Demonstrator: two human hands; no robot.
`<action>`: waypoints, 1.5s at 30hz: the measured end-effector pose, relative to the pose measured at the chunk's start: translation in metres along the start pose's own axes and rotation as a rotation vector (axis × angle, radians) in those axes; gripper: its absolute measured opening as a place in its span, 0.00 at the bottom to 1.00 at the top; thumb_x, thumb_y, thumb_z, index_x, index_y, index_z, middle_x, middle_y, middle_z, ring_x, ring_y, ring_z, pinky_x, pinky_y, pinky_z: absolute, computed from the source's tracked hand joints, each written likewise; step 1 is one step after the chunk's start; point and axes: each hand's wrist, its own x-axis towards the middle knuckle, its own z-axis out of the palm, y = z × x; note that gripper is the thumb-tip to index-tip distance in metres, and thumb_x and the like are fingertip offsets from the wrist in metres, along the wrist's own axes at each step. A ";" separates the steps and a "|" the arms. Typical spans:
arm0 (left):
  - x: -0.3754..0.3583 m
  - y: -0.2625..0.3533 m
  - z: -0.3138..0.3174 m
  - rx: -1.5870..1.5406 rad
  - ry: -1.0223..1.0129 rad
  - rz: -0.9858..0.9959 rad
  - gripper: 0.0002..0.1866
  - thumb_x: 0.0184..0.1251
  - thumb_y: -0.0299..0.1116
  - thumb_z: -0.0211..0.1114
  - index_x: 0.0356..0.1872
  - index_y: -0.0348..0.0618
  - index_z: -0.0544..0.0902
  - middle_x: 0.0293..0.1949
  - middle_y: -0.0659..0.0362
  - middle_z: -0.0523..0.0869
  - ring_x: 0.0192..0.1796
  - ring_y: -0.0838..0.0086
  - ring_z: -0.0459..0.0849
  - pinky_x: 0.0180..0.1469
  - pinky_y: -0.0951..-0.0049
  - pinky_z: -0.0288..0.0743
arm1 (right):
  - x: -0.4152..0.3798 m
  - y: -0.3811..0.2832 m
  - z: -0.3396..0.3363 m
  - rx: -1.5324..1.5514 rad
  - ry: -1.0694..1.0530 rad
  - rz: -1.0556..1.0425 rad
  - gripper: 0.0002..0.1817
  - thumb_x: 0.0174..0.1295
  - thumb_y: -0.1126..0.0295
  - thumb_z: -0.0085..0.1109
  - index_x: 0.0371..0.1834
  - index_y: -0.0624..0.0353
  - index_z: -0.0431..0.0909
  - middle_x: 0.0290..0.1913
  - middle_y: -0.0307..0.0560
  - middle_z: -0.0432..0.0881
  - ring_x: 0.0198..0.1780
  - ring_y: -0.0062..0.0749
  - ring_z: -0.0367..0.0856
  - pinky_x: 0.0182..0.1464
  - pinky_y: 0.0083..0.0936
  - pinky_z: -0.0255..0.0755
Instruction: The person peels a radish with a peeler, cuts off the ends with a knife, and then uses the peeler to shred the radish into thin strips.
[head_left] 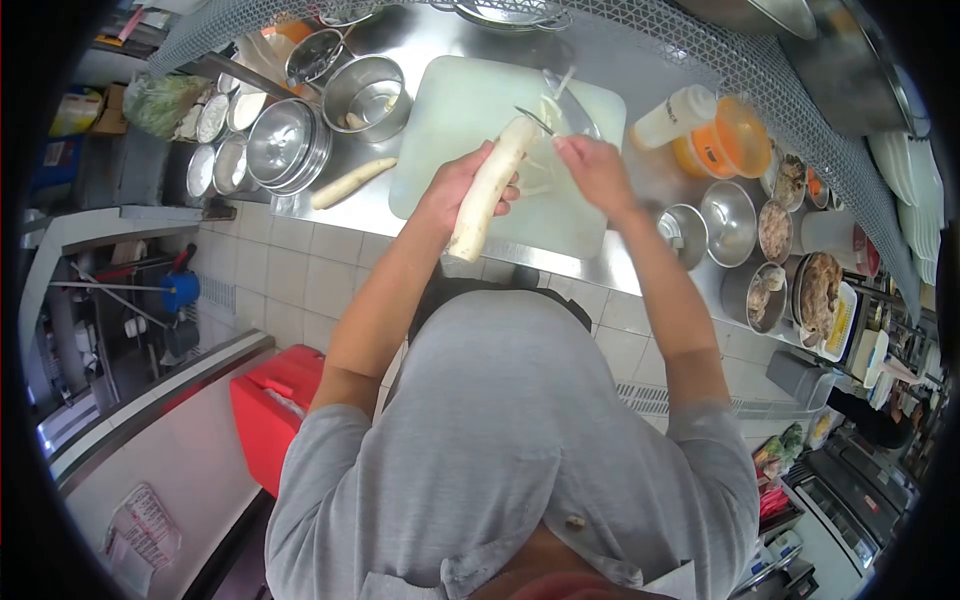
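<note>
A long white radish (490, 192) is held by my left hand (463, 187), its fingers wrapped round the middle, tilted over the front edge of the pale green cutting board (440, 110). My right hand (596, 175) is closed on a small peeler (534, 120), whose dark tip lies by the radish's upper end. Thin white peelings (540, 175) are strewn on the board beneath. Behind my right hand a knife (575, 108) rests on the board, partly under peelings. A second, slimmer white root (353, 183) lies on the steel counter left of the board.
Steel bowls (283, 145) and a pot (366, 98) stand at the left. On the right are a white bottle (675, 117), an orange tub (722, 138), an empty steel bowl (728, 222) and pots of food. A wire-mesh shelf edge (690, 45) crosses above. Far right, a person's dark sleeve (868, 418) shows.
</note>
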 end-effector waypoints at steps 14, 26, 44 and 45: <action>0.010 0.012 0.000 0.059 0.107 0.083 0.32 0.87 0.52 0.48 0.74 0.33 0.70 0.42 0.56 0.82 0.36 0.73 0.78 0.31 0.75 0.77 | -0.100 -0.083 -0.014 0.041 -0.143 -0.353 0.16 0.71 0.56 0.67 0.39 0.59 0.82 0.29 0.50 0.84 0.28 0.48 0.83 0.34 0.43 0.77; 0.007 -0.002 0.008 0.084 0.014 0.027 0.35 0.84 0.56 0.53 0.76 0.36 0.69 0.41 0.57 0.82 0.35 0.73 0.79 0.31 0.74 0.77 | -0.033 -0.022 -0.004 -0.018 -0.036 0.020 0.20 0.76 0.50 0.57 0.40 0.56 0.83 0.37 0.55 0.88 0.37 0.58 0.86 0.39 0.45 0.79; 0.041 0.040 0.015 0.359 0.345 0.300 0.32 0.71 0.62 0.70 0.57 0.43 0.78 0.40 0.59 0.80 0.34 0.70 0.84 0.34 0.67 0.83 | -0.078 -0.035 -0.043 -0.502 -0.202 -0.033 0.19 0.75 0.50 0.59 0.39 0.56 0.83 0.31 0.52 0.87 0.36 0.53 0.87 0.38 0.48 0.79; 0.043 0.041 0.017 0.337 0.337 0.300 0.32 0.71 0.61 0.71 0.58 0.44 0.77 0.40 0.59 0.80 0.34 0.70 0.84 0.34 0.67 0.83 | -0.080 -0.037 -0.047 -0.450 -0.161 -0.015 0.19 0.75 0.50 0.59 0.39 0.56 0.84 0.31 0.52 0.87 0.36 0.52 0.87 0.37 0.48 0.79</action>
